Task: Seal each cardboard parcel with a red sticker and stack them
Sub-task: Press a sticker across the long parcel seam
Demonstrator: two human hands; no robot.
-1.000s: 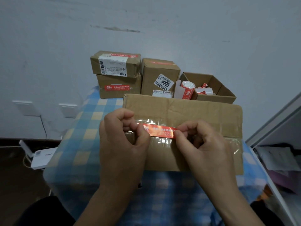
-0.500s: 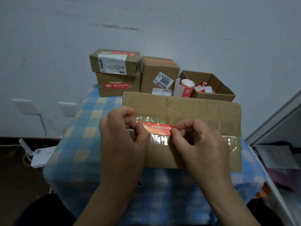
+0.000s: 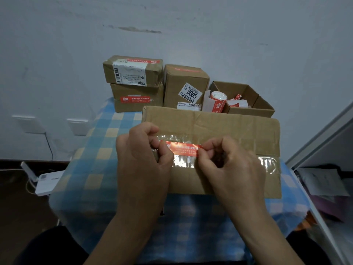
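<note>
Head view. I had the red sticker (image 3: 184,149) stretched between both hands, over the top face of the big parcel (image 3: 219,127), a bit left of that face's middle. Its long axis ran left to right, in line with the clear tape (image 3: 267,165) along the parcel's seam.

The left hand (image 3: 143,161) pinched the sticker's left end between thumb and forefinger, with the other fingers curled in. The right hand (image 3: 229,169) pinched the right end the same way. Neither hand was nearer, since each held one end.

I could not tell whether the strip was already stuck to the parcel or held just above it. My guess is that the next move is to press it down and smooth outward along its long axis, and both thumbs were placed for that.

The sticker was a narrow red-orange strip with white print and a glossy glare, and the text was too blurred to read. It looked thin and floppy, so I judged it would wrinkle or go on crooked if one end dropped first.

The parcel was wide, flat, brown and creased, and it sat on a checked cloth (image 3: 91,169). Behind the parcel on the left were two stacked parcels (image 3: 133,73), each showing a red strip. A tall parcel (image 3: 183,81) stood behind its middle. Behind its right side sat an open box (image 3: 248,109), with a sticker roll (image 3: 217,100) at the box's left wall.
</note>
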